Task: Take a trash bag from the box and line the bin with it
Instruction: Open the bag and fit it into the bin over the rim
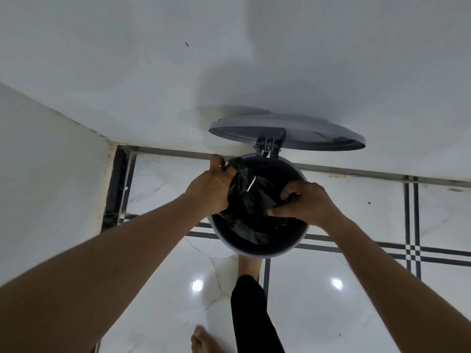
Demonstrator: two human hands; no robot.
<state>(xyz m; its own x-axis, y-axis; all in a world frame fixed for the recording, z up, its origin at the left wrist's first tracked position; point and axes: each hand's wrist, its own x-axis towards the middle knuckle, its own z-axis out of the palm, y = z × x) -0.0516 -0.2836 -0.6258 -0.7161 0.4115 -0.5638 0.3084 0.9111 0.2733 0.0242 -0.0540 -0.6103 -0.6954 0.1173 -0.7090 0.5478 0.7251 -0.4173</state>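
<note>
- While one bare foot (251,266) sits at the base of the round grey pedal bin (257,248) (probably on the pedal, I can't see it), the grey round lid (288,133) stands open against the white wall (229,59)
- left hand (209,184) pinches the crinkly black plastic trash bag (251,200) at the far-left rim; right hand (309,202) grips the bag's edge over the mouth
- bag's mostly bunched inside, mouth not yet folded over the rim; pulling apart should spread it
</note>
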